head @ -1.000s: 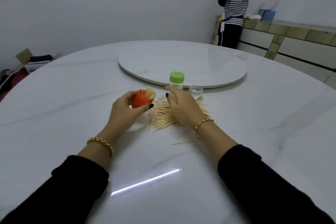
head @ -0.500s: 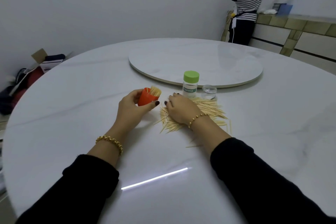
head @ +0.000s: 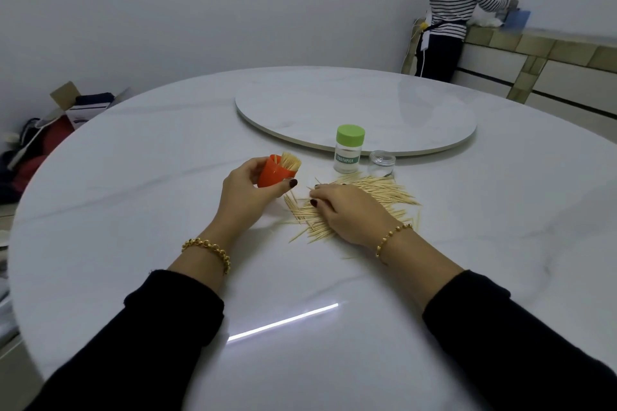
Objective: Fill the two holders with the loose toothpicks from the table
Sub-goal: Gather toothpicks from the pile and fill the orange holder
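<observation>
Leftmost, an orange holder point(head: 273, 175), tilted and part-filled with toothpicks, is gripped between the thumb and curled fingers of the left hand point(head: 248, 197). Just right of it, the loose toothpicks point(head: 384, 192) are heaped on the table point(head: 133, 210) under the right hand point(head: 347, 210), fingers bent down together; whether any are pinched cannot be told. On the far side of the heap, a green-lidded holder point(head: 349, 150) is stood upright, a small clear jar point(head: 382, 162) just right.

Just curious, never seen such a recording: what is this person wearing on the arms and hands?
Long black sleeves cover both arms: left sleeve, right sleeve. Each wrist carries a gold beaded bracelet: left bracelet, right bracelet. The left hand and right hand wear no gloves; the nails are painted dark.
</observation>
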A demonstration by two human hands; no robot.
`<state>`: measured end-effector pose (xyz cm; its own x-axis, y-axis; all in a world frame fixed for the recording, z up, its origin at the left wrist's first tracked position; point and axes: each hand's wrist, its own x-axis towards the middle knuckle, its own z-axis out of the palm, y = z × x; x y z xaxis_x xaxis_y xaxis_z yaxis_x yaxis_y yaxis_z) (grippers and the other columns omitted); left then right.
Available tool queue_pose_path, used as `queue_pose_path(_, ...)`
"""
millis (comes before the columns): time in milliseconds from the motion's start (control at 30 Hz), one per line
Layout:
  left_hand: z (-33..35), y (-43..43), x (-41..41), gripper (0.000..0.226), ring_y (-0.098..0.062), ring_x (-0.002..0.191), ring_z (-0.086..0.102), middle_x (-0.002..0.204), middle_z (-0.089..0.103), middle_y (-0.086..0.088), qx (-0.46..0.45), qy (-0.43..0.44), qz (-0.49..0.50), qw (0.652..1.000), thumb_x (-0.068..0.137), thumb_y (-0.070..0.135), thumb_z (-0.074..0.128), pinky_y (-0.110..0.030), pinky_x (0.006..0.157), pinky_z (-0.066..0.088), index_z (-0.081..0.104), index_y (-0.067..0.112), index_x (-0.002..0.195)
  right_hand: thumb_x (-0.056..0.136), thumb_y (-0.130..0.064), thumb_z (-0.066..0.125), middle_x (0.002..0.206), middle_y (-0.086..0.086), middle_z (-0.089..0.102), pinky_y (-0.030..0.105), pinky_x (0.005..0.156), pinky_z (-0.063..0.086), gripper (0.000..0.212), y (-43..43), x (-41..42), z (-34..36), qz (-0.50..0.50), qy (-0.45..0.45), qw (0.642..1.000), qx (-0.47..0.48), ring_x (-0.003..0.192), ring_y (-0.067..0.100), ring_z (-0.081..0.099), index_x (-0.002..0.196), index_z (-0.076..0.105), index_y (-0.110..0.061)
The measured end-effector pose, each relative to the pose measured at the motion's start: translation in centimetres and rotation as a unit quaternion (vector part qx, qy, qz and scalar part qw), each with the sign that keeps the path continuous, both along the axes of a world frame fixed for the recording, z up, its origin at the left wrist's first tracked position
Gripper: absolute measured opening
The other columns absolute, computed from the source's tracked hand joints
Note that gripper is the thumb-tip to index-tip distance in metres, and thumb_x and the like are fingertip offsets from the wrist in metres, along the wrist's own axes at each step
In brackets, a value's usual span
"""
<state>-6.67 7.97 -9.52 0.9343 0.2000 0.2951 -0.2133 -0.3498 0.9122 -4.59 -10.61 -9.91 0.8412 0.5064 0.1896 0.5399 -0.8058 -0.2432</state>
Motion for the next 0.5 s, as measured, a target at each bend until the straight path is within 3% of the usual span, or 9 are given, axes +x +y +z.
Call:
queue_pose_path(167,0.0,0.0,-0.1,0.055,-0.006,0.099,0.058,0.106,0.062,0.008,-0.003,0.000,-0.004,1.000,0.072,0.027,0.082,-0.012,0.078,0.044,0.058,0.017,0.120,0.097,-0.024,0.050,0.125,-0.001,0.063,0.040,0.097,0.044,0.030,-0.5,-0.1,-0.2,0.026,-0.003,0.999,0.031,0.116,0.022,0.055,0.123,0.063,-0.020)
queue_pose_path(300,0.1,-0.2,-0.3,0.053,0.004,0.094,0.057,0.099,0.061,0.015,-0.002,0.003,-0.013,1.000,0.072,0.027,0.082,-0.013,0.079,0.045,0.058,0.020,0.118,0.093,-0.018,0.054,0.111,0.000,0.070,0.040,0.087,0.050,0.025,-0.9,0.3,-0.4,0.007,-0.041,0.998,0.057,0.105,0.023,0.061,0.111,0.070,-0.020)
queue_pose_path(500,-0.2,-0.3,-0.2,0.058,-0.008,0.105,0.059,0.112,0.064,0.005,0.001,0.009,-0.020,1.000,0.071,0.028,0.083,-0.024,0.090,0.049,0.059,0.018,0.122,0.091,-0.021,0.060,0.095,0.002,0.073,0.038,0.079,0.050,0.016,-1.5,0.7,-0.4,-0.013,-0.063,0.993,0.094,0.092,0.022,0.064,0.099,0.074,-0.018)
